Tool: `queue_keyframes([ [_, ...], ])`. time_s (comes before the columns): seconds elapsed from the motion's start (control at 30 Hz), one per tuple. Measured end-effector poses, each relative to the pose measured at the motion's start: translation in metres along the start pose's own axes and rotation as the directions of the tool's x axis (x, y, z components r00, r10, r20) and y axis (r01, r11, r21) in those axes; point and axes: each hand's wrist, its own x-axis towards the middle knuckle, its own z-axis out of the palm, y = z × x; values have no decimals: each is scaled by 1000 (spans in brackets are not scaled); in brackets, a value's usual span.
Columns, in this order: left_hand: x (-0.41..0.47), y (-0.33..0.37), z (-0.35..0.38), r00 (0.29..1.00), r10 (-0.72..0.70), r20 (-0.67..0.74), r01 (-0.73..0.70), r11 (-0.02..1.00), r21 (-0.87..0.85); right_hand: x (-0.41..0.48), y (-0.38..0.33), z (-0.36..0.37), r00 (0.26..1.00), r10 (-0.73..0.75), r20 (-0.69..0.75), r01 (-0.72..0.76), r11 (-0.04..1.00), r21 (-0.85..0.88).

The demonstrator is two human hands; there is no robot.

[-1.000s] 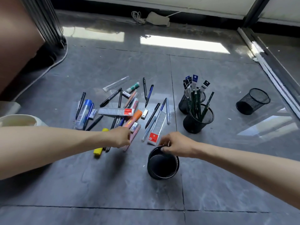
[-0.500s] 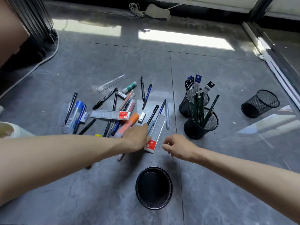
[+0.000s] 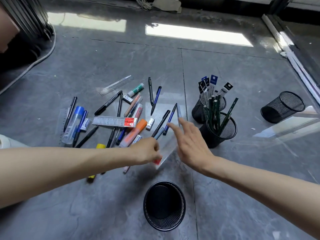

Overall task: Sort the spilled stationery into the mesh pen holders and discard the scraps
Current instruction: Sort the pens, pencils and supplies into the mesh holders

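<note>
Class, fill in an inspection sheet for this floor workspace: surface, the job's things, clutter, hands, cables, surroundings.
Surface: glossy grey floor tiles, with window glare.
Job's things: stationery pile lying spilled; empty holder upright, nearest; pencil holder and refill holder upright; fourth holder tipped over.
Clutter: small white scraps scattered.
Hands: left hand pinches the clear ruler; right hand open above the pens.
Cables: white cable at left; coiled cord by the far wall.
Surroundings: door track at right.

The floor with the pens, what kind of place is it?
Probably an indoor room beside a sliding glass door: glossy grey floor tiles, a metal door track on the right, a coiled cable by the far wall.
</note>
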Motion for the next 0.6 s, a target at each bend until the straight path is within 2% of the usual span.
queue_keyframes([
  [0.03,-8,-3,-7,997,71,18,-73,983,168,3,0,-1,993,-119,-18,117,989,-95],
  [0.07,-18,-3,-14,991,128,26,-129,938,322,6,-1,-2,976,-215,28,216,967,-134],
  [0.1,-26,-4,-19,983,180,18,-171,888,427,8,-7,-6,957,-262,127,275,955,-106],
  [0.13,-32,-6,-22,973,230,-5,-198,847,493,10,-14,-10,938,-243,245,258,966,-29],
  [0.17,-37,-7,-25,959,279,-39,-217,818,533,10,-23,-14,911,-180,370,163,984,78],
  [0.2,-40,-7,-29,944,321,-74,-232,808,541,11,-28,-15,871,-100,480,5,981,194],
  [0.23,-41,-11,-35,930,341,-134,-242,846,475,12,-33,-13,833,-37,552,-154,943,296],
  [0.3,-31,-29,-52,926,268,-266,-203,948,246,12,-34,-11,766,45,641,-385,831,402],
  [0.33,-21,-46,-61,920,211,-331,-142,965,219,11,-31,-11,739,76,669,-474,764,437],
  [0.37,-12,-63,-71,910,171,-377,-58,955,291,10,-29,-12,724,104,682,-554,677,485],
  [0.43,2,-92,-84,928,97,-359,101,864,493,10,-25,-18,712,150,686,-661,472,584],
  [0.47,6,-100,-86,944,79,-321,126,811,572,10,-24,-20,708,172,685,-688,388,613],
  [0.5,10,-105,-87,956,73,-283,122,781,613,11,-24,-22,700,193,688,-707,326,628],
  [0.6,13,-103,-86,976,44,-212,100,776,623,14,-28,-22,661,216,718,-750,215,625],
])
